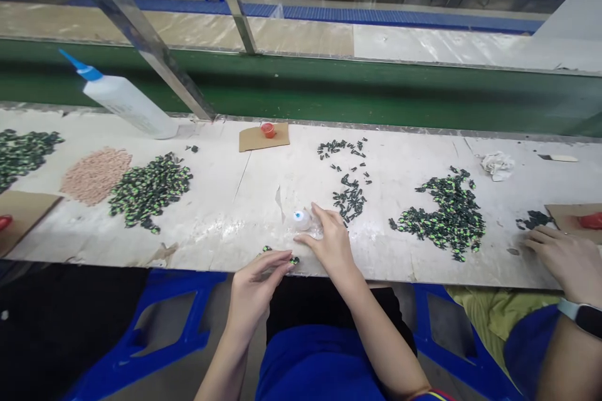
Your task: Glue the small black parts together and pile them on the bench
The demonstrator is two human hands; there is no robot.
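Observation:
Near the table's front edge, my left hand [263,276] pinches a small black-and-green piece [294,260] between thumb and fingertips. A similar piece [266,249] lies just behind those fingers. My right hand [329,241] curves around a small white bottle [301,219] with a blue tip, thumb on the near side and fingers on the far side. The bottle's tip points up toward me. Beyond my right hand lies a loose group of small black pieces [349,200]. A torn strip [279,202] shows on the tabletop left of the bottle.
Piles of black-and-green pieces [150,188] and pinkish pieces [96,175] lie left; another dark pile [446,216] is right. A large white bottle [129,103] leans at the back left. A red cup [268,130] sits on cardboard [249,140]. A co-worker's hand [564,257] is far right.

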